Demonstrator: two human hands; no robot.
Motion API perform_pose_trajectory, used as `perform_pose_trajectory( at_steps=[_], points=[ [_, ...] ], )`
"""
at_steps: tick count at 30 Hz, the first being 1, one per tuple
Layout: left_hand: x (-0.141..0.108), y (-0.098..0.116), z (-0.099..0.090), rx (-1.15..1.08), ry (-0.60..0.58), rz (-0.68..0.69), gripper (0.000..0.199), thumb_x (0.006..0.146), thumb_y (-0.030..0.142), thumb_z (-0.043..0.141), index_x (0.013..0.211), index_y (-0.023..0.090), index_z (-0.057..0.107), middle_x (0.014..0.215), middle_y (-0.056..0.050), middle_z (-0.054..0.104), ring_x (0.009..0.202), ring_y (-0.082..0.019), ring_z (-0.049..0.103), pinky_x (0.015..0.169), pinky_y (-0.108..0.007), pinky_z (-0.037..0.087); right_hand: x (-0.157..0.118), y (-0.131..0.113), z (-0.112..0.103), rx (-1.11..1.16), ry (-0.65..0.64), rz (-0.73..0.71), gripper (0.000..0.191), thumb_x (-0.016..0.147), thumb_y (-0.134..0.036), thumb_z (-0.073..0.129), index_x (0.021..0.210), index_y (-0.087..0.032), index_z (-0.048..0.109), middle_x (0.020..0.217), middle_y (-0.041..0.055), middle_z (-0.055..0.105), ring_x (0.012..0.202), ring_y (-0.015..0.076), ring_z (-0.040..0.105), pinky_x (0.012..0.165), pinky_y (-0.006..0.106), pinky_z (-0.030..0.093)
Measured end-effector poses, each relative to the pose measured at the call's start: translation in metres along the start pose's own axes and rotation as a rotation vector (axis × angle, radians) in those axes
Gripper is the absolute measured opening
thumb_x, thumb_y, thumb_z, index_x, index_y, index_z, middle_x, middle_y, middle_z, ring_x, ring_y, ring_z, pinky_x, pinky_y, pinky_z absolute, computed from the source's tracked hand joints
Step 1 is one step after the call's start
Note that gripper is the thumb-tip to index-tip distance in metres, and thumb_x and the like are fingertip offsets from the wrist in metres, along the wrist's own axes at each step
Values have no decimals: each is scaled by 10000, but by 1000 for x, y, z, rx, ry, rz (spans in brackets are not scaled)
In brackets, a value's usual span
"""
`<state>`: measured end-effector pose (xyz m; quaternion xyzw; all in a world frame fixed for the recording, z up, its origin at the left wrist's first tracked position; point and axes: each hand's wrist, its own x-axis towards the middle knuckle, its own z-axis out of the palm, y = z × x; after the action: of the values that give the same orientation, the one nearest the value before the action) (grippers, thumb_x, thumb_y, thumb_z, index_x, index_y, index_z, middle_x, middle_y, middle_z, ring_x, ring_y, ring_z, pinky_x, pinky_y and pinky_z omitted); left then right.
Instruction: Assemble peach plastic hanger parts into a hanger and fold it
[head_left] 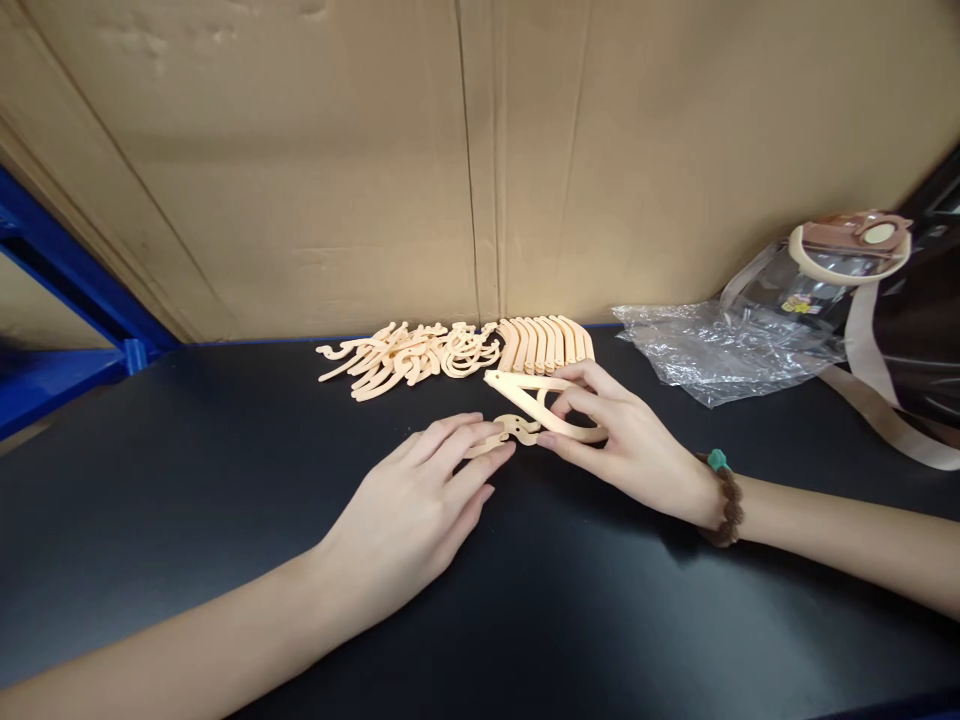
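Observation:
Between the thumb and fingers of my right hand is a beige plastic folding hanger, its two arms meeting in a point at the left and spread round the fingers. My left hand is closed, fingertips on a flat beige curved hook piece low over the black table. Part of that piece is hidden under the left fingers. The right thumb tip is close to the hook piece's right end; whether they touch, I cannot tell.
Behind the hands lies a loose pile of beige curved parts, beside a neat row of folded arms. Crumpled clear plastic and a strapped bottle are at the right on the black table. Cardboard stands at the back.

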<state>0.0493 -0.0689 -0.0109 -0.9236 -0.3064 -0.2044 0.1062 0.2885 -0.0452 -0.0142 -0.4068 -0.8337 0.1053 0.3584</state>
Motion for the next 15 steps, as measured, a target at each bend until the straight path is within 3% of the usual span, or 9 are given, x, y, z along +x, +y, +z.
perform_pose_trajectory(
  at_steps=[4, 9, 15],
  points=[
    [0, -2, 4, 58, -66, -20, 350, 983, 183, 402, 1258, 107, 606, 1280, -110, 647, 1114, -248, 636, 927, -403, 528, 0, 4, 1, -58, 2, -4, 68, 882, -281, 623, 888, -214, 614, 1156, 85, 576, 1086, 233, 575, 951, 445, 481],
    [-3, -2, 1, 320, -44, 34, 343, 978, 136, 362, 1073, 30, 674, 1025, -164, 722, 895, -283, 697, 777, -408, 557, 0, 7, 2, -98, -22, 53, 142, 856, -294, 653, 969, -210, 628, 1177, 80, 575, 1075, 236, 573, 959, 444, 462],
    [-2, -4, -7, 530, -191, -110, 256, 956, 149, 421, 913, 104, 670, 696, -63, 603, 583, -216, 610, 506, -307, 454, 0, 6, 3, -124, -117, 84, 133, 854, -318, 648, 939, -220, 621, 1156, 71, 581, 1028, 239, 583, 927, 451, 462]
  ],
)
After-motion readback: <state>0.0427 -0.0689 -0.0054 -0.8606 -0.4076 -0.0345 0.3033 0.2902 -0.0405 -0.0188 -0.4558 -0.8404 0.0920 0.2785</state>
